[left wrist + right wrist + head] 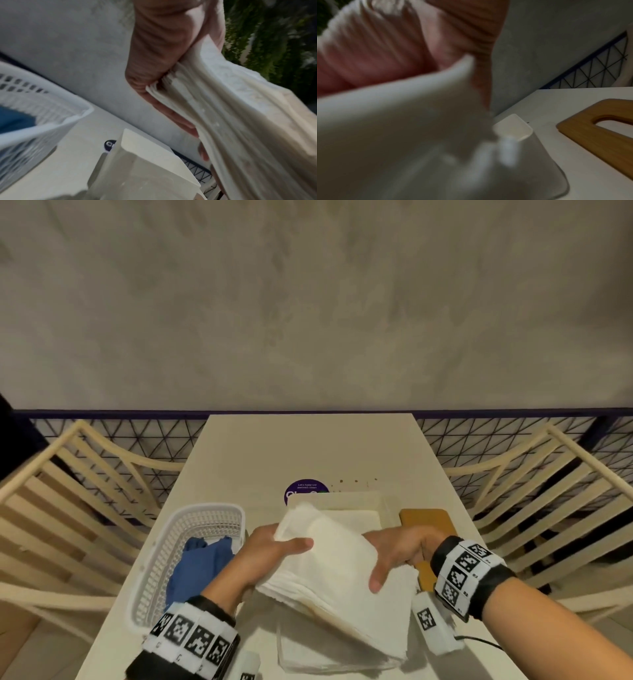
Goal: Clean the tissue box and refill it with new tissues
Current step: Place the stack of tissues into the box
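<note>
Both hands hold one thick stack of white tissues (pixel 329 559) over the table's near middle. My left hand (pixel 274 546) grips its left edge, thumb on top; in the left wrist view the fingers (pixel 180 121) curl under the tissue layers (pixel 231 115). My right hand (pixel 394 553) grips the right edge the same way, and its wrist view shows blurred tissues (pixel 402 121) under the palm. Behind the stack stands the open cream tissue box (pixel 388 503), with white tissues lying inside. Its wooden slotted lid (pixel 428 518) lies flat to the right of the box.
A white mesh basket (pixel 191 529) holding a blue cloth (pixel 198 566) sits at the left. Clear plastic packaging (pixel 284 652) with more tissues lies under the stack at the table's front. A purple sticker (pixel 305 491) and brown spots (pixel 356 481) mark the tabletop behind the box. Slatted chairs flank the table.
</note>
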The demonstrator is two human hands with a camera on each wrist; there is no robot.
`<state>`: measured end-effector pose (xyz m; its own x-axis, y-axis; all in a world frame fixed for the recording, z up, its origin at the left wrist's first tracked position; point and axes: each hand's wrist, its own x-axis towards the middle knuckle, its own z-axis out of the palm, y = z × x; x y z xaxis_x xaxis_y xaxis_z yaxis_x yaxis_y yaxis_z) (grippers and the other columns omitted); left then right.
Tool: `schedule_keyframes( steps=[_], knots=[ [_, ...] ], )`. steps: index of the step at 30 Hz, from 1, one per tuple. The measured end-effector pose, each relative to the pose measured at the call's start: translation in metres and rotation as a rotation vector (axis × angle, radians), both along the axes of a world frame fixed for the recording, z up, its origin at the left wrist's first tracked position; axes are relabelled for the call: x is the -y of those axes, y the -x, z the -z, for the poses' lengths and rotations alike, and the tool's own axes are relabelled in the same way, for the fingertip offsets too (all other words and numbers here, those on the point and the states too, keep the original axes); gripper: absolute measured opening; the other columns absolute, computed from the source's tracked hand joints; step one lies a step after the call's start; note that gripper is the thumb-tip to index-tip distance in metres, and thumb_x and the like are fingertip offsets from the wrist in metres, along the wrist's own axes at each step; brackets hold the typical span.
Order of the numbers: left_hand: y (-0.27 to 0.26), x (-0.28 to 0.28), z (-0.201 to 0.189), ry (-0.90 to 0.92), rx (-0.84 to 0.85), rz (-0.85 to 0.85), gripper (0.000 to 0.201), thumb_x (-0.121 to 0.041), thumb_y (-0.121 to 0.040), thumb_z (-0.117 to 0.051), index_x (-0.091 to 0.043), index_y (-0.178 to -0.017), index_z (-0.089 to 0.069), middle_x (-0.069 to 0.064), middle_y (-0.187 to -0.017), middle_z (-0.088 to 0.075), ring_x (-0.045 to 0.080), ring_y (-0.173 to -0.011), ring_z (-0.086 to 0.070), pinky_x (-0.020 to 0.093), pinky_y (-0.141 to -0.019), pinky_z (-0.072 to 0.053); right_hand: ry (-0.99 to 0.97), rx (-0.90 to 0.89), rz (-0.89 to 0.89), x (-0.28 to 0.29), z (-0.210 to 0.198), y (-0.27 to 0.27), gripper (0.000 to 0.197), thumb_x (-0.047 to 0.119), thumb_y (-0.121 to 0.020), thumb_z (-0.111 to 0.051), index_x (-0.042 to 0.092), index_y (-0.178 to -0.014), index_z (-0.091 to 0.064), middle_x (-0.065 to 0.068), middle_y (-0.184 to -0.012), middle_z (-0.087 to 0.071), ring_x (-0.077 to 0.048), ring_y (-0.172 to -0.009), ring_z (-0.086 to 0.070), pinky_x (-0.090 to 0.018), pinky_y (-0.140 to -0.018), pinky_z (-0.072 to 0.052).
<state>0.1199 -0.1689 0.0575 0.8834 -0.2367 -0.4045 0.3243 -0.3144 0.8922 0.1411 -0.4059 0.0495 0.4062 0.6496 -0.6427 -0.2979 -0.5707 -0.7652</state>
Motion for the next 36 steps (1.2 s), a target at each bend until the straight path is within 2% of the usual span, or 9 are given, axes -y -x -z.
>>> schedule_keyframes(
  steps=[4, 9, 13, 18, 22, 26, 29, 31, 36],
  knots=[
    [0.010, -0.020, 0.018, 0.129, -0.120, -0.096, 0.030, -0.025, -0.081, -0.069, -0.017, -0.109, -0.066, 0.001, -0.111, -0.071, 0.016, -0.105, -0.064, 0.032, -0.098, -0.045, -0.105, -0.059, 0.072, 0.021, 0.013, 0.005, 0.087, 0.029, -0.046, -0.091, 0.024, -0.122, -0.050, 0.004, -0.116, -0.064, -0.014, -0.109, -0.060, -0.030, -0.089, -0.053],
    [0.016, -0.026, 0.032, 0.239, -0.215, -0.262, 0.030, -0.026, -0.084, -0.066, -0.014, -0.111, -0.063, 0.005, -0.111, -0.071, 0.025, -0.108, -0.063, 0.040, -0.103, -0.044, -0.415, -0.195, 0.696, 0.032, 0.032, 0.018, 0.080, 0.018, -0.042, -0.094, 0.004, -0.114, -0.061, -0.015, -0.113, -0.067, -0.027, -0.104, -0.065, -0.039, -0.089, -0.054],
    [0.019, -0.016, 0.034, 0.302, -0.215, -0.329, 0.018, -0.019, -0.087, -0.063, -0.015, -0.105, -0.064, 0.006, -0.105, -0.072, 0.026, -0.103, -0.065, 0.039, -0.095, -0.049, -0.522, -0.235, 1.000, 0.011, 0.043, 0.036, 0.043, 0.020, -0.076, -0.073, 0.006, -0.115, -0.058, -0.018, -0.110, -0.069, -0.028, -0.097, -0.068, -0.038, -0.077, -0.058],
    [0.020, -0.012, 0.043, 0.259, -0.180, -0.256, 0.043, -0.021, -0.086, -0.065, -0.016, -0.127, -0.053, 0.003, -0.112, -0.069, 0.021, -0.104, -0.065, 0.037, -0.093, -0.050, -0.448, -0.182, 1.078, 0.004, 0.048, 0.046, 0.053, 0.010, -0.075, -0.069, 0.004, -0.125, -0.052, -0.019, -0.116, -0.065, -0.034, -0.106, -0.063, -0.039, -0.078, -0.057],
    [0.021, -0.014, 0.043, 0.595, -0.363, -0.276, 0.046, -0.041, -0.086, -0.054, -0.013, -0.122, -0.060, 0.009, -0.118, -0.069, 0.026, -0.114, -0.061, 0.044, -0.109, -0.039, -0.431, -0.188, 1.112, 0.015, 0.052, 0.051, 0.057, 0.008, -0.072, -0.070, 0.001, -0.126, -0.052, -0.022, -0.116, -0.065, -0.036, -0.106, -0.062, -0.040, -0.077, -0.057],
    [0.018, -0.009, 0.054, 0.886, -0.500, -0.352, 0.051, -0.039, -0.097, -0.036, -0.002, -0.117, -0.065, 0.020, -0.109, -0.071, 0.032, -0.097, -0.068, 0.038, -0.073, -0.061, -0.469, -0.173, 1.140, 0.028, 0.047, 0.052, 0.072, 0.011, -0.057, -0.087, 0.001, -0.121, -0.055, -0.022, -0.113, -0.066, -0.036, -0.103, -0.064, -0.045, -0.083, -0.055],
    [0.016, 0.012, 0.072, 0.486, -0.433, -0.192, 0.025, -0.006, -0.097, -0.043, 0.002, -0.104, -0.066, 0.023, -0.091, -0.072, 0.030, -0.072, -0.070, 0.031, -0.054, -0.060, -0.468, -0.136, 1.164, 0.043, 0.030, 0.044, 0.096, 0.016, -0.031, -0.096, 0.002, -0.118, -0.057, -0.021, -0.111, -0.067, -0.034, -0.097, -0.067, -0.046, -0.077, -0.058],
    [0.016, 0.030, 0.086, 0.126, -0.325, 0.056, 0.020, -0.007, -0.096, -0.046, 0.000, -0.089, -0.064, 0.019, -0.080, -0.068, 0.027, -0.063, -0.067, 0.027, -0.051, -0.057, -0.476, -0.112, 1.179, 0.053, 0.013, 0.039, 0.094, 0.014, -0.038, -0.094, 0.004, -0.122, -0.054, -0.021, -0.111, -0.067, -0.033, -0.093, -0.069, -0.043, -0.067, -0.060],
    [0.011, 0.052, 0.136, -0.786, 0.206, 0.643, 0.030, -0.009, -0.094, -0.040, 0.001, -0.117, -0.055, 0.017, -0.126, -0.055, 0.031, -0.115, -0.053, 0.034, -0.095, -0.041, -0.480, -0.025, 1.191, 0.068, -0.019, 0.030, 0.071, 0.008, -0.059, -0.081, 0.006, -0.125, -0.053, -0.019, -0.110, -0.068, -0.031, -0.089, -0.070, -0.039, -0.063, -0.059]
  ],
)
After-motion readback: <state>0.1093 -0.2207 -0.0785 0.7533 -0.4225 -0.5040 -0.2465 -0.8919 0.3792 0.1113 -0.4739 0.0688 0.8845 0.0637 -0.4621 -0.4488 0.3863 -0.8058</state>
